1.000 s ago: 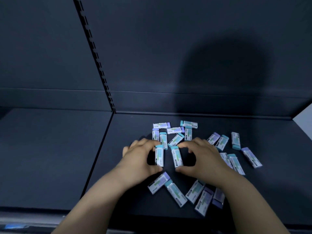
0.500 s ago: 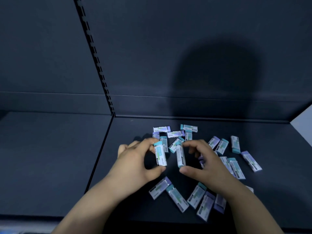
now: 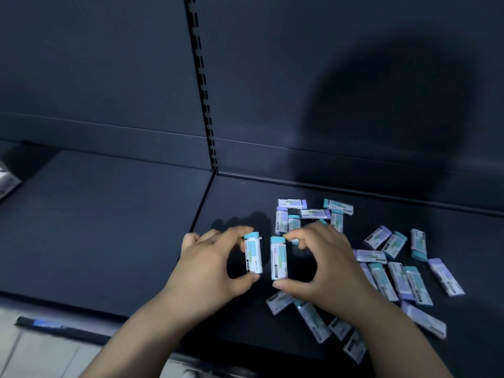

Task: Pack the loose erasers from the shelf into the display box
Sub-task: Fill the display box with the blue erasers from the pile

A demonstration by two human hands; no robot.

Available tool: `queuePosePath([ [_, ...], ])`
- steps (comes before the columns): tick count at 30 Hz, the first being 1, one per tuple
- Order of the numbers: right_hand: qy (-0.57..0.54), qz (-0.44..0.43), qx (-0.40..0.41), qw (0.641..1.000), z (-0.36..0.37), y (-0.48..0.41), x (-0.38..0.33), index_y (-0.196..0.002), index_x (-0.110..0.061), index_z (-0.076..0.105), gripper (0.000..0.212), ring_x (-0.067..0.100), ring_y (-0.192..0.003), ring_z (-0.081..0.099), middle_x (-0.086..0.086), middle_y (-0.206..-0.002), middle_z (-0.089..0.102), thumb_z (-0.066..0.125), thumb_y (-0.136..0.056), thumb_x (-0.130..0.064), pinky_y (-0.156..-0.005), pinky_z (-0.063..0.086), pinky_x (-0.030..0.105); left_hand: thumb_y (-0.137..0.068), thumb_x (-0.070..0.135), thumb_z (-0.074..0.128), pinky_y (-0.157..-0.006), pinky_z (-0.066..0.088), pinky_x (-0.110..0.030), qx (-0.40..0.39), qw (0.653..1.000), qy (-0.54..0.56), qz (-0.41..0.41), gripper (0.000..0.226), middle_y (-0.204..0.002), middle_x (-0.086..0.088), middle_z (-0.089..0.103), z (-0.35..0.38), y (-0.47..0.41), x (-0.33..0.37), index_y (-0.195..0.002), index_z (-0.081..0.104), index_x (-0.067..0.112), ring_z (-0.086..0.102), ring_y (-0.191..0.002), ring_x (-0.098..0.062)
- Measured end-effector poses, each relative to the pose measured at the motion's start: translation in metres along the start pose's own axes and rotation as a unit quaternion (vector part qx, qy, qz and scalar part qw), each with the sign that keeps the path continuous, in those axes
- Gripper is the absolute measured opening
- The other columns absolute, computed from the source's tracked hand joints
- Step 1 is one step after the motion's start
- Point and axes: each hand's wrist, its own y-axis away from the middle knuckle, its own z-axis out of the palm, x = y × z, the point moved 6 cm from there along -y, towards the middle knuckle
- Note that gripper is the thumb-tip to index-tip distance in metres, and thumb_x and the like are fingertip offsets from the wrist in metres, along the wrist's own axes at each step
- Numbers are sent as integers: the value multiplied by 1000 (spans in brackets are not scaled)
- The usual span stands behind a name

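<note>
A dark shelf (image 3: 109, 227) in two panels that meet at a seam running front to back. Loose erasers (image 3: 446, 276), white-sleeved with teal or lilac ends, lie scattered flat on the right panel, from near its back edge towards its front edge, some touching. A silvery packet (image 3: 6, 181) lies at the left panel's left edge

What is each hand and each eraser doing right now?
Left hand: pinches the left eraser by its ends.
Right hand: pinches the right eraser by its ends.
Loose erasers: scattered flat on the shelf.
Display box: not in view.
</note>
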Motion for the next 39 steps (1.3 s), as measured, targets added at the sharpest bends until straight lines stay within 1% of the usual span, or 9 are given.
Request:
queuePosePath([
  [7, 103, -34, 44, 993, 50, -31, -92, -103, -30, 53, 56, 11, -85, 49, -13, -95, 51, 58, -55, -61, -76, 30, 27, -58, 52, 62, -81, 19, -15, 22, 1000, -10, 6, 66, -87, 29, 59, -48, 36, -81, -119, 40, 44, 47, -88, 6],
  [13, 122, -17, 62, 990, 108, -73, -193, -103, -31, 52, 55, 9, -83, 46, -16, -95, 48, 56, -57, -62, -76, 31, 24, -59, 50, 63, -89, 17, -9, 28, 999, -2, 35, 63, -83, 32, 52, -123, 61, -180, -119, 43, 45, 44, -86, 7],
  [17, 125, -24, 56, 990, 127, -91, -241, -104, -34, 49, 57, 5, -85, 43, -19, -95, 44, 54, -57, -66, -77, 29, 23, -59, 56, 57, -88, 17, -8, 32, 999, 12, 39, 64, -84, 36, 50, -155, 76, -214, -120, 39, 46, 44, -88, 8],
  [23, 124, -28, 29, 991, 139, -118, -265, -105, -33, 52, 59, 5, -86, 43, -20, -95, 42, 52, -57, -68, -77, 31, 24, -60, 59, 56, -80, 23, -13, 43, 998, 15, 46, 68, -85, 44, 42, -175, 82, -235, -124, 42, 42, 40, -84, 14],
  [27, 94, -58, 7, 994, 152, -139, -277, -103, -34, 52, 58, -4, -82, 31, -24, -93, 35, 56, -56, -67, -74, 28, 14, -61, 61, 56, -83, 21, -11, 50, 999, 4, 22, 67, -85, 44, 44, -188, 79, -250, -124, 47, 41, 36, -88, 23],
  [29, 83, -71, -3, 994, 156, -150, -285, -104, -33, 53, 61, -4, -82, 32, -24, -93, 36, 55, -56, -69, -75, 27, 12, -60, 60, 57, -84, 23, -14, 53, 998, -9, 15, 67, -85, 43, 44, -195, 77, -258, -124, 50, 40, 35, -88, 22],
  [31, 79, -77, -4, 994, 159, -159, -294, -105, -32, 52, 63, -2, -82, 36, -23, -94, 37, 53, -56, -70, -75, 27, 12, -60, 57, 62, -80, 29, -18, 58, 998, -18, 14, 67, -84, 43, 41, -204, 74, -267, -124, 52, 38, 34, -89, 23],
  [36, 73, -69, -5, 995, 177, -180, -318, -106, -33, 52, 62, 0, -85, 37, -22, -95, 41, 54, -56, -70, -76, 29, 14, -52, 47, 80, -71, 35, -17, 88, 995, -27, 25, 73, -82, 42, 37, -233, 65, -296, -120, 58, 32, 22, -102, 31],
  [39, 86, -65, -13, 994, 196, -199, -340, -112, -35, 49, 65, -1, -90, 34, -24, -99, 36, 52, -57, -71, -79, 27, 18, -56, 57, 67, -78, 32, -19, 78, 996, -34, 29, 67, -81, 43, 38, -251, 61, -330, -119, 56, 36, 25, -99, 30],
])
